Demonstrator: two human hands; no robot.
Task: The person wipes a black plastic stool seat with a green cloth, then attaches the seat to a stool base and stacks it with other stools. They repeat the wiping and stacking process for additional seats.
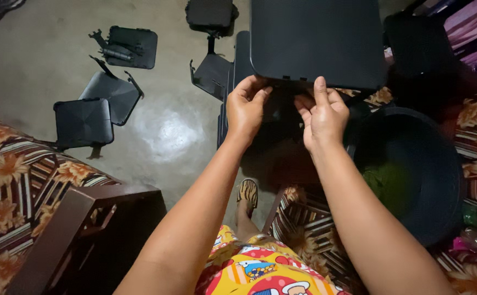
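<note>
Gripping the near edge of a black square panel (317, 41), both hands: left (245, 109), right (322, 116).

Just above the fingers (255, 90) a large black panel (315, 41) blocks the way, and a black tub (413, 175) crowds the space to their right. To their left the bare floor (167, 136) lies open until the scattered black plates (99, 106), while below them the sofa arm (80, 218) closes the passage.

Large flat black plastic panel (317, 41) with rounded corners, held level, near edge notched.
</note>
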